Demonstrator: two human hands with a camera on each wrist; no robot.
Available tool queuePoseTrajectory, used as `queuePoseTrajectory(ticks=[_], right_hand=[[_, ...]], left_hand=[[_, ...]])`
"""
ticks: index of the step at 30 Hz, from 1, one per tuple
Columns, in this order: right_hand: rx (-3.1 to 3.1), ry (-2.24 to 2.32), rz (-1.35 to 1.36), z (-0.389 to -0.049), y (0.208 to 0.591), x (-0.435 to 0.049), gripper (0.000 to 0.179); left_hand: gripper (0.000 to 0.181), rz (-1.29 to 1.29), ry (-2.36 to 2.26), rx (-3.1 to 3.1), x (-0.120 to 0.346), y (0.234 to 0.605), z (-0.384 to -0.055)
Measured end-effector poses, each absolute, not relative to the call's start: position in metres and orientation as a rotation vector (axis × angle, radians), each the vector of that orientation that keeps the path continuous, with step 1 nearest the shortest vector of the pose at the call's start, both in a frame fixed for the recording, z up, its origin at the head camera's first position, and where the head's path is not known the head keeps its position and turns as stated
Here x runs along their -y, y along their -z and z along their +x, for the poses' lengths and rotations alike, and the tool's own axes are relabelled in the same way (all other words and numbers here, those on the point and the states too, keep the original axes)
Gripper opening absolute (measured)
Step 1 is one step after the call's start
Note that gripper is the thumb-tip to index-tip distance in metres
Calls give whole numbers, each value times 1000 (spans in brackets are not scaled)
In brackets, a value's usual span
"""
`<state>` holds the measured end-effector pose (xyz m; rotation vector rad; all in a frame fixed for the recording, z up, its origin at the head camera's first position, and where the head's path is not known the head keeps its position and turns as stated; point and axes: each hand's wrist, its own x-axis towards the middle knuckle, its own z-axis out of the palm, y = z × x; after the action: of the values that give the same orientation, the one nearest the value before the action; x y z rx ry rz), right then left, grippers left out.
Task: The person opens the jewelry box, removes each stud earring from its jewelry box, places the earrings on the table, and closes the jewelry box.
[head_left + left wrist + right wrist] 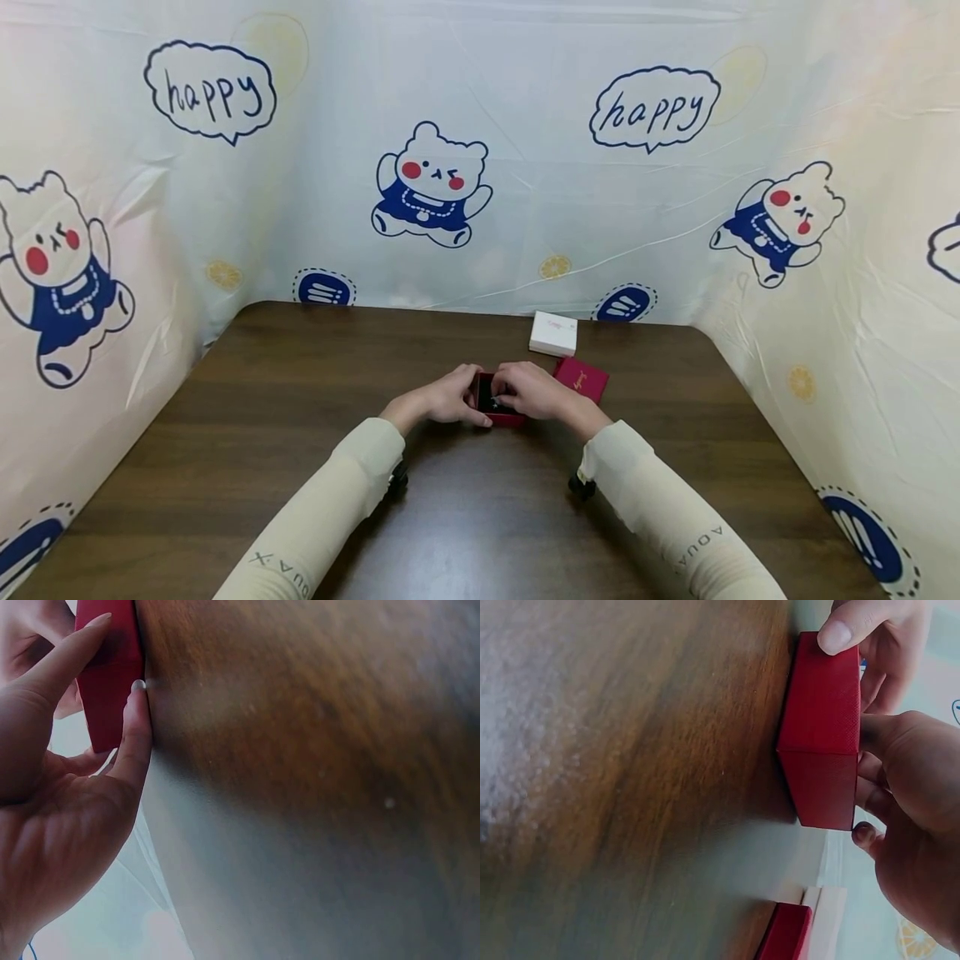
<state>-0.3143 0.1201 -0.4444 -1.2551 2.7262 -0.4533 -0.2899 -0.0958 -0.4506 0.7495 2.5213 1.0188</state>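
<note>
A red jewellery box base (508, 419) with a black lining stands on the table in front of me. My left hand (452, 396) grips its left side, thumb on the near wall and fingers round the far part, as the left wrist view also shows. My right hand (528, 390) is over the box with curled fingers reaching into it. At those fingertips a small silvery piece of jewellery (495, 403) shows against the black lining, pinched there as far as the head view shows. In the right wrist view the box's red outer wall (821, 712) hides the fingertips inside.
A red lid (583, 379) with gold lettering lies just right of my right hand. Behind it is a white square box (553, 333) with faint lettering. The dark wooden table (315, 375) ends at a printed curtain (510, 250) at the back and sides.
</note>
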Motion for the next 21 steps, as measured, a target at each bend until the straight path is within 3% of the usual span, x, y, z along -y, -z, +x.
queuePoseTrajectory(ticks=[21], right_hand=[[-2726,457,-1226,-311,441,-119,6]], left_hand=[[72,763,-1000,-2538,96,453,-292]])
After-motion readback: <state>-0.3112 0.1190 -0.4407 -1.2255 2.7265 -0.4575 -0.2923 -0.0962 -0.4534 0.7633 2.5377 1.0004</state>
